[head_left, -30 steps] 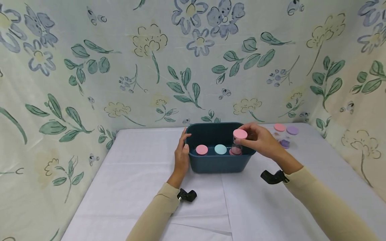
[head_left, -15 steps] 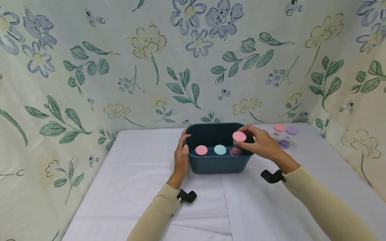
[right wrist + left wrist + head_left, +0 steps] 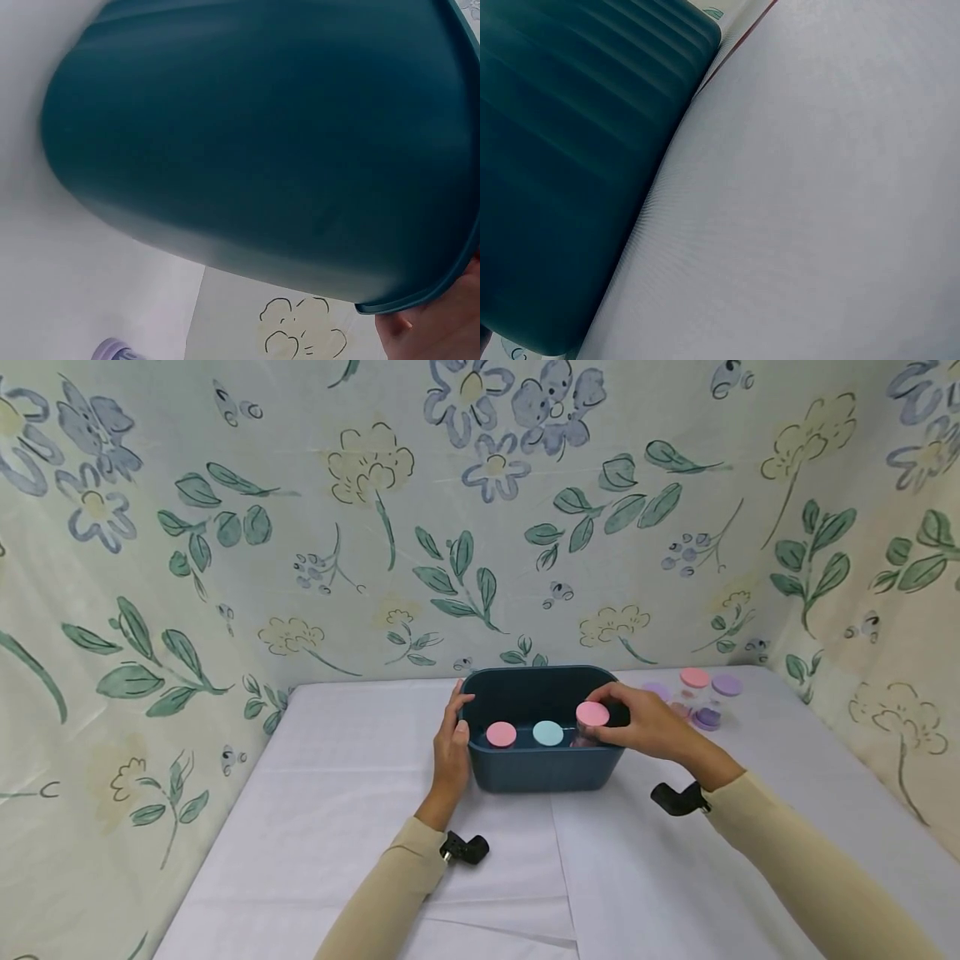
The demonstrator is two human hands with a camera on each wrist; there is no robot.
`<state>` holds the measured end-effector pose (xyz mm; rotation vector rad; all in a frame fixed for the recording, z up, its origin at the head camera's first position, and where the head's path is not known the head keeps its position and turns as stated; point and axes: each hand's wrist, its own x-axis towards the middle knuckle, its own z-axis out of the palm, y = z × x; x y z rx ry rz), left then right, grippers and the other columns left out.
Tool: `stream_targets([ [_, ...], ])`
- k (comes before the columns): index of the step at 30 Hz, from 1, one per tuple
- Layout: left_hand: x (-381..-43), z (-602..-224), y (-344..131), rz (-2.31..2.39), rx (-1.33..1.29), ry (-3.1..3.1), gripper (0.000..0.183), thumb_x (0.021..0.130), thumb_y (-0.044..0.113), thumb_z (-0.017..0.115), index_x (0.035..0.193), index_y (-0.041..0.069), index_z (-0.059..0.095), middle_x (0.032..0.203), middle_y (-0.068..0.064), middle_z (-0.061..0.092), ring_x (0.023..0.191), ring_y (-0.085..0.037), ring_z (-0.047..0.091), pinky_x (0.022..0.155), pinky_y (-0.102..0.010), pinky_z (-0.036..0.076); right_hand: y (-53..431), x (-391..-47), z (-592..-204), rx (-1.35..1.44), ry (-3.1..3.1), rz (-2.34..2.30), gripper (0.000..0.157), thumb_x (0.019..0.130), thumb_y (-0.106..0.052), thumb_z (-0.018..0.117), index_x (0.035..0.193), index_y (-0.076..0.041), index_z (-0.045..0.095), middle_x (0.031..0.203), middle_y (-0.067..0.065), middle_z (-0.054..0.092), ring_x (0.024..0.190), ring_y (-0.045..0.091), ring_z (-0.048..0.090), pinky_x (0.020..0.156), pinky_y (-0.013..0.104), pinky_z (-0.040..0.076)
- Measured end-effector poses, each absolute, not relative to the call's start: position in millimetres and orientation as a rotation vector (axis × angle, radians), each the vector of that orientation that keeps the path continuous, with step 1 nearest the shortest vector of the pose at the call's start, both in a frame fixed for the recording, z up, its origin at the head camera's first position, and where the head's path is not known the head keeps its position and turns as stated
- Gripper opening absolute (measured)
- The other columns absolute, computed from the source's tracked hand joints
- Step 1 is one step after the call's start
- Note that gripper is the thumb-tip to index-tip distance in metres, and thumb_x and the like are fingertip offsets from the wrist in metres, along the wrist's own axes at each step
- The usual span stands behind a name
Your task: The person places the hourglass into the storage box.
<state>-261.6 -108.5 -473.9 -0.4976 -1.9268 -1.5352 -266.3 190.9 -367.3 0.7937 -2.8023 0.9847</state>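
Observation:
A dark teal bin [image 3: 540,772] stands on the table. My left hand [image 3: 452,752] holds its left end, with a finger and the thumb at the rim. My right hand [image 3: 648,722] pinches a small clear jar with a pink lid [image 3: 592,714], upright inside the bin's right end; its lower part is mostly hidden by the front wall and my thumb. Left of it in the bin are a jar with a light blue lid [image 3: 547,733] and another pink-lidded jar [image 3: 501,735]. The right wrist view has the bin's outer wall [image 3: 262,142] and part of my right hand [image 3: 439,326].
Behind my right wrist, small jars stand on the table: one with a coral-pink lid [image 3: 694,677], one with a purple lid [image 3: 726,685], and a partly hidden purple lid [image 3: 656,691]. A white cloth [image 3: 322,827] covers the table. Floral fabric [image 3: 420,527] hangs behind.
My right hand has lowered the pink-lidded jar deeper into the bin and slightly left. A purple lid now shows behind that hand. My left hand stays at the bin's left end.

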Motion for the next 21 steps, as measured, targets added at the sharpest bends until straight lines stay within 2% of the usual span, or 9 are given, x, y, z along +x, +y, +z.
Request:
stream_targets([
  [10,-261.7,-473.5,-108.8,-1.517,-0.5,-1.931,0.047,0.098,0.035,0.028,0.138,0.015,0.044,0.158,-0.006,0.026,0.145,-0.018,0.021,0.115,-0.05,0.019,190.9,-269.9,-368.5,0.864,-2.86,1.02,0.039,0.082,-0.022,0.076,0.115,-0.011,0.06,0.112,0.007,0.059,0.101,0.025,0.052,0.086,0.047,0.05],
  [21,-260.3,-472.2,-108.9,-1.522,-0.508,-1.923,0.045,0.097,0.026,0.03,0.137,0.013,0.045,0.158,-0.009,0.026,0.146,-0.022,0.021,0.115,-0.053,0.018,184.4,-269.3,-361.8,0.818,-2.957,0.953,0.035,0.082,-0.021,0.073,0.113,-0.012,0.059,0.111,0.009,0.058,0.104,0.028,0.051,0.087,0.049,0.05],
])
